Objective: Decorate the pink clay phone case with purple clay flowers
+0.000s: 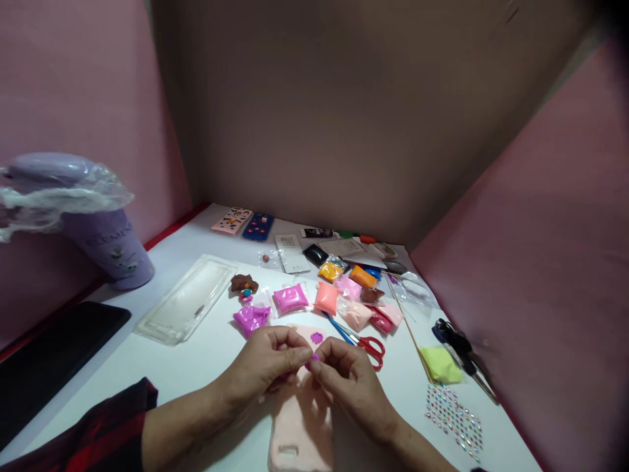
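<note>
Between the fingertips of both hands is a small piece of purple clay (311, 361). My left hand (268, 364) pinches it from the left, and my right hand (346, 380) pinches it from the right. Under the hands lies a pale pink phone case (299, 429), its camera cutout toward me. A flat purple clay flower (317, 337) rests near its far end. Just beyond my left hand is an opened purple clay packet (252, 319). Scissors (368, 347) with red handles lie beyond my right hand, their blades partly under a clay packet.
Several clay packets (291, 299) spread across the white table. A clear plastic tray (189, 298), a black phone-like slab (59, 367) and a purple tumbler (113, 242) stand left. At right are a thin stick (410, 331), a yellow packet (441, 364), rhinestones (455, 416) and dark-handled pliers-like tool (464, 357).
</note>
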`<state>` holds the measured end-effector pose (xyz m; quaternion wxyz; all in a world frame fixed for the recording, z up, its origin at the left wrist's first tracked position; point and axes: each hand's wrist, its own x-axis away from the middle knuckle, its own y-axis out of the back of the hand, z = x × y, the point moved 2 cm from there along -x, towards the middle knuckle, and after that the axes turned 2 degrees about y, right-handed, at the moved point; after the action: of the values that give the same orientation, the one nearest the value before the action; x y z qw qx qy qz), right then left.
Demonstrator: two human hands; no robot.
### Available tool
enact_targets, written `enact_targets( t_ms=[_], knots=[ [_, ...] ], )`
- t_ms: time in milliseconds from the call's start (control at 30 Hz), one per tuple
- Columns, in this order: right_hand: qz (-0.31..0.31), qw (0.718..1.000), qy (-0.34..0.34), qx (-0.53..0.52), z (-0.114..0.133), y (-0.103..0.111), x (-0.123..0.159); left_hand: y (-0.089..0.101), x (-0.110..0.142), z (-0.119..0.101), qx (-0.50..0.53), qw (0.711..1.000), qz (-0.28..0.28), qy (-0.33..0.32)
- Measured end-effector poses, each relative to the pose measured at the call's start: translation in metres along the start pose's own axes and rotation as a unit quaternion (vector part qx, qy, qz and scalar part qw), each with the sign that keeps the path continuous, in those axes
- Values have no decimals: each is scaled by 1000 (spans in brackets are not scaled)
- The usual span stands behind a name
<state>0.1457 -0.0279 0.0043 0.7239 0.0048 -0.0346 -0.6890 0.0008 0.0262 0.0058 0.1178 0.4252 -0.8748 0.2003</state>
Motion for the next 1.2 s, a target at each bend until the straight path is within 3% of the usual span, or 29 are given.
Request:
enact_targets(
  t_ms=[300, 467, 1033, 1200],
  knots=[
    [0, 1000, 8, 7, -4, -1, 0, -1, 1, 0, 33, 999, -4, 10],
    [-16, 1000, 12, -4, -2, -1, -2, 0, 0, -1, 42, 999, -10, -23],
    [-12, 1000, 5, 0, -3, 1, -1, 0, 2, -1, 25, 1000, 4, -1],
    [-11, 1000, 0, -5, -2, 0, -1, -1, 1, -3, 1, 1000, -16, -13]
  ],
)
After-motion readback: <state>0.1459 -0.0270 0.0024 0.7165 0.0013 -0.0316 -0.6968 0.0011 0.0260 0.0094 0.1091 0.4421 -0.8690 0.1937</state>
